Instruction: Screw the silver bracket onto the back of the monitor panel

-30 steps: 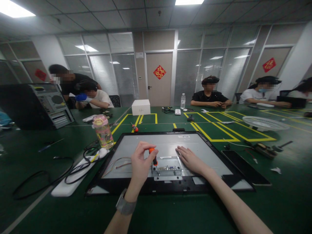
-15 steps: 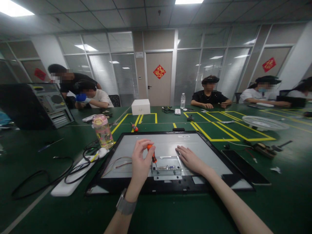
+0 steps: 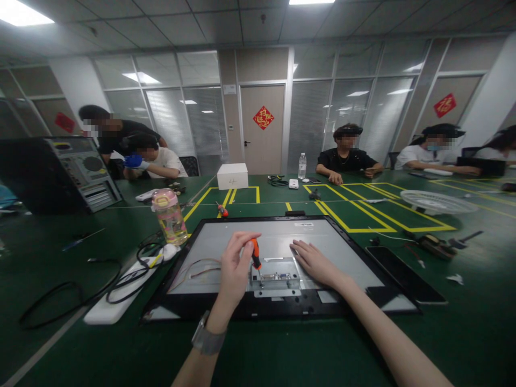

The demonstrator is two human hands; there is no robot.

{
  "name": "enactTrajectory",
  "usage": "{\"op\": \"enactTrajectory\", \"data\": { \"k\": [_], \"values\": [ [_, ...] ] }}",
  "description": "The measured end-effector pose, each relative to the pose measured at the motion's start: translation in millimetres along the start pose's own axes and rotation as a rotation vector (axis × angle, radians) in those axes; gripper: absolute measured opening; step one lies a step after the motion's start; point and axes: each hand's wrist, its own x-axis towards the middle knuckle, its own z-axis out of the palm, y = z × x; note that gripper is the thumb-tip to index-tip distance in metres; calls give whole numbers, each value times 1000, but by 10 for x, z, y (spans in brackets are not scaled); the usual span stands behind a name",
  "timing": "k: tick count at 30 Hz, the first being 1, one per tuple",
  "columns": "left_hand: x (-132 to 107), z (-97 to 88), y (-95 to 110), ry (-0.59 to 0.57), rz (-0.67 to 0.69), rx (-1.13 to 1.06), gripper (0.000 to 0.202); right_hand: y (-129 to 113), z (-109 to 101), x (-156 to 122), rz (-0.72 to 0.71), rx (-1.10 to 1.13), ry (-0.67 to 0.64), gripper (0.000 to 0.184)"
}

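Note:
A flat display panel (image 3: 342,252) with a black frame lies back side up on the green table in front of me. My left hand (image 3: 237,263) grips an orange and black screwdriver (image 3: 256,253) by its handle. The screwdriver's tip points down at the left part of a metal bracket (image 3: 278,279) with connector ports, at the panel's near middle. My right hand (image 3: 314,262) lies flat on the panel, fingers stretched out, just right of the bracket. A thin cable (image 3: 201,273) runs across the panel left of my left hand.
Left of the panel are a white power strip (image 3: 116,301) with black cables and a pink-lidded bottle (image 3: 169,217). A dark phone-like slab (image 3: 405,277) lies to the right. Beyond stand a white box (image 3: 233,176) and a red screwdriver (image 3: 222,210). Other people sit across the table.
My left hand has shifted its fingers on the screwdriver handle, with the fingertips now stretched over its top. My right hand stays in place on the panel.

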Motion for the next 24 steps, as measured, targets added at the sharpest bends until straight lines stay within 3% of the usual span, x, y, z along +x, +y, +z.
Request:
{"op": "enactTrajectory", "data": {
  "k": [6, 10, 14, 20, 24],
  "values": [
    [5, 5, -73, 86, 27, 30, 14, 5, 4, 1, -6, 14, 6, 53],
    [-1, 0, -46, 18, 21, 9, 22, -9, -10, -3, -3, -1, -3, 53],
    [-6, 11, -44, 55, 25, 20, 14, -21, -19, -6, 1, -1, -3, 54],
    [4, 9, -18, 15, -19, -7, 24, -32, -29, -10, 1, 7, 2, 53],
    [9, 12, -19, 50, -4, 15, 16, -24, -24, -8, 2, 11, -4, 54]
  ]
}}
